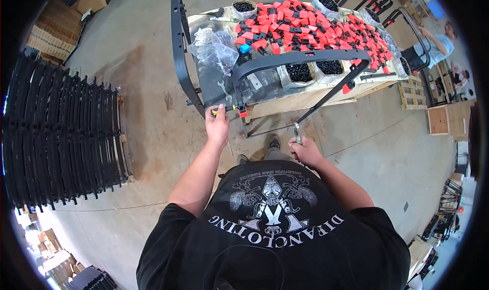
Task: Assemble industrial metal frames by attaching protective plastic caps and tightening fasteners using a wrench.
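Left hand [218, 128] grips a yellow-black handle [214, 113], right hand [304, 150] apparently a silver wrench [297, 132]; littered wooden worktable [285, 104] stands at one o'clock, black bars [61, 134] at nine.

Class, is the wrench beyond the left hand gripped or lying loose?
Lying loose: the wrench rests on the tabletop; the left hand grips another tool.

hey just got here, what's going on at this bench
A person is working on a black bent frame at the bench. Their left hand holds a yellow-and-black tool beside the red fitting on one leg. Their right hand grips a metal tool at or close to the other leg's end. Red and black pieces are heaped on the bench, and another person stands at the far right.
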The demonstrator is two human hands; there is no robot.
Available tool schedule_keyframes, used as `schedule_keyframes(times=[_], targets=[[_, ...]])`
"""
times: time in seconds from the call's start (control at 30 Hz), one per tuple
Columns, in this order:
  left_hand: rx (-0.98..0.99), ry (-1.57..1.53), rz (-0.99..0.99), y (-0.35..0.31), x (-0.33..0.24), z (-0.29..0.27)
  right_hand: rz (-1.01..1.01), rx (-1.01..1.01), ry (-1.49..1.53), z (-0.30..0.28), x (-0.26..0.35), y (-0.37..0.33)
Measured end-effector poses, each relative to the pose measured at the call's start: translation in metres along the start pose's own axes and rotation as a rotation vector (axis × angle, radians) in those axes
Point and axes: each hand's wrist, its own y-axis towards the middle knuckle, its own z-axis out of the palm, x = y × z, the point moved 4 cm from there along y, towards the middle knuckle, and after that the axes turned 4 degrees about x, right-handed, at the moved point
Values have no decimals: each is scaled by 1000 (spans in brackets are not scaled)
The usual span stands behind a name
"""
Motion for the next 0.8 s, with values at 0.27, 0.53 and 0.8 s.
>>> schedule_keyframes(times=[0.27,0.53,0.8], targets=[[-37,5,-10,5,9,-8,11,-57,-120,-5,1,-5],[-56,-92,-49,5,18,1,79,-47,-112,-10,-21,2],[-66,-103,-51,-1,10,1,42,-16,-152,-2,-36,18]])
